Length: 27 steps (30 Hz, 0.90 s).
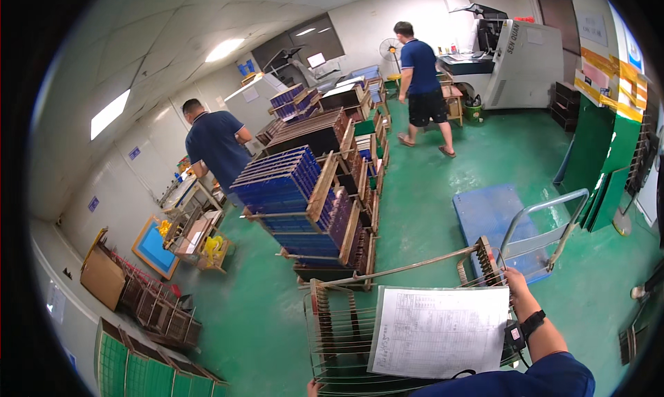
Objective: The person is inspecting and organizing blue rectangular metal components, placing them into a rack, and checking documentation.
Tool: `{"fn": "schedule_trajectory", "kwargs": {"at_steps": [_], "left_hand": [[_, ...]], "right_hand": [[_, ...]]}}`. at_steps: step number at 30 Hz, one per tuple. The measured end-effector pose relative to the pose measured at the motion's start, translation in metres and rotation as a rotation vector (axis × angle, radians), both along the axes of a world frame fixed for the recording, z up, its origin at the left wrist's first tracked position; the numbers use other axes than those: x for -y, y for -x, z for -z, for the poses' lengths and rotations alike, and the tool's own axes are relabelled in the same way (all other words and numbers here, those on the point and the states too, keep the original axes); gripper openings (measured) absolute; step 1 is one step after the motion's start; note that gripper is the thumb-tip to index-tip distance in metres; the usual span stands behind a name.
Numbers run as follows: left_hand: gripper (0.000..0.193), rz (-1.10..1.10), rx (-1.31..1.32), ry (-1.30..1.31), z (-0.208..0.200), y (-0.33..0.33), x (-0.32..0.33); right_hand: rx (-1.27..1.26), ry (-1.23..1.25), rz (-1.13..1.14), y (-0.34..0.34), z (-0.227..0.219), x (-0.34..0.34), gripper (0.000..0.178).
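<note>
Got my right hand (515, 285) gripping a slotted rack (321, 314), paper form (439, 331) on top, can't tell for my left hand (315, 389), stacked racks (323, 188) holding blue panels (266, 198).

A person's right hand (513, 279) grips the right end of a slotted wire rack (321, 311), a printed sheet (439, 331) lying across its top, while the left hand (315, 387), mostly out of view, is at the rack's near left corner. Just beyond the rack's right end stands a blue flatbed trolley (491, 217). Stacked blue panels (290, 196) rise past the rack's far side. Farther left of it stands a co-worker (216, 148); another co-worker (423, 72), mid-stride, is well beyond it.
</note>
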<state>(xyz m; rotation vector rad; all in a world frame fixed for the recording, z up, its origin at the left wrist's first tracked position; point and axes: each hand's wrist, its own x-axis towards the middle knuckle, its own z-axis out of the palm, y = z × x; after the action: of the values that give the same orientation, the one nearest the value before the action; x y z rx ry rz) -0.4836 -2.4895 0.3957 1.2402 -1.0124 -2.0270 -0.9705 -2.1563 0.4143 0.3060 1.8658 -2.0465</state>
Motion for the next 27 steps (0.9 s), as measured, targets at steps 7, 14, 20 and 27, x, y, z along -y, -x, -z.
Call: {"fn": "schedule_trajectory", "kwargs": {"at_steps": [7, 14, 20, 27], "left_hand": [[0.023, 0.093, -0.014, -0.057, -0.014, 0.126, 0.046], [0.03, 0.173, -0.066, -0.078, 0.0, 0.264, 0.11], [0.027, 0.329, -0.088, -0.096, 0.015, 0.399, 0.205], [0.022, 0.415, -0.015, -0.081, 0.002, 0.537, 0.264]], "right_hand": [[-0.071, 0.034, 0.144, 0.068, 0.001, -0.01, 0.027], [-0.09, -0.06, 0.276, 0.133, 0.016, -0.023, 0.028], [-0.001, -0.122, 0.383, 0.196, 0.012, -0.003, 0.029], [0.007, -0.098, 0.514, 0.283, 0.034, 0.008, 0.032]]}}
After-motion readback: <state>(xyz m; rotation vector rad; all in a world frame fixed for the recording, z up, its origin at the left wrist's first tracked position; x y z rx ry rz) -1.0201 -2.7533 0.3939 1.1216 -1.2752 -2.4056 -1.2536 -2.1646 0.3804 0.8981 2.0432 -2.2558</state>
